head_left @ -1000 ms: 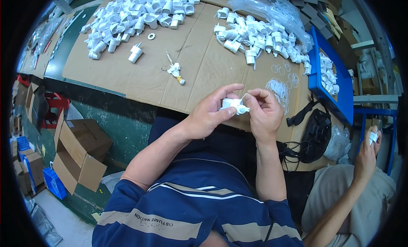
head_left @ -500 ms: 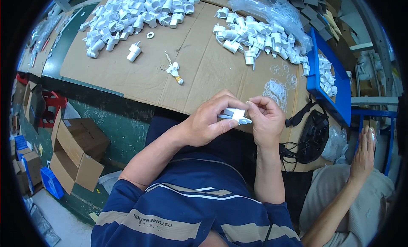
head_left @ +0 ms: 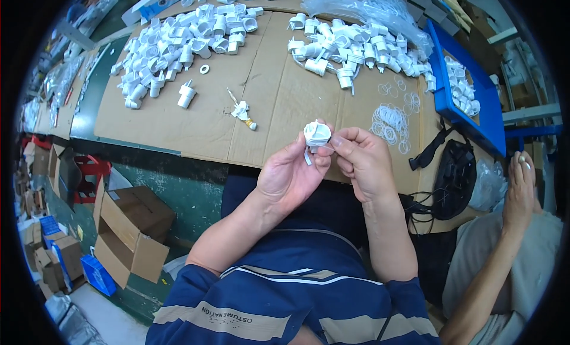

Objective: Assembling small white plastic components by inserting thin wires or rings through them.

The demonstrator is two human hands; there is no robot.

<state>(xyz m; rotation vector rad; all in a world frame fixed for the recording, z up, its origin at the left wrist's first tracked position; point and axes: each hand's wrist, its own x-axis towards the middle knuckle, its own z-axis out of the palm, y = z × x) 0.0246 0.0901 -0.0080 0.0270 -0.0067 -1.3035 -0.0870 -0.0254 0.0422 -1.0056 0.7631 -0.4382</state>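
My left hand (head_left: 289, 171) is closed on a white plastic cap (head_left: 317, 133), holding it upright by its lower part above the near edge of the table. The cap's round open top faces up, and a narrow white strip hangs from its side. Close against the cap's right side, my right hand (head_left: 367, 162) pinches thumb and forefinger together. A thin clear line, like part of a sealing ring, shows between these fingertips and the cap. Loose clear rings (head_left: 390, 123) lie on the cardboard right of my hands.
Two heaps of white plastic parts (head_left: 190, 39) (head_left: 356, 48) cover the far table. A stained white piece (head_left: 242, 111) lies nearer. To the right are a blue tray (head_left: 496, 128) with more parts, a black bag (head_left: 454, 179) and a co-worker's hand (head_left: 519, 187). An opened carton (head_left: 133, 226) stands on the floor.
The white cap has been turned from lying sideways to upright and raised slightly away from me. My right hand has come in beside it. The whole view has shifted a little.
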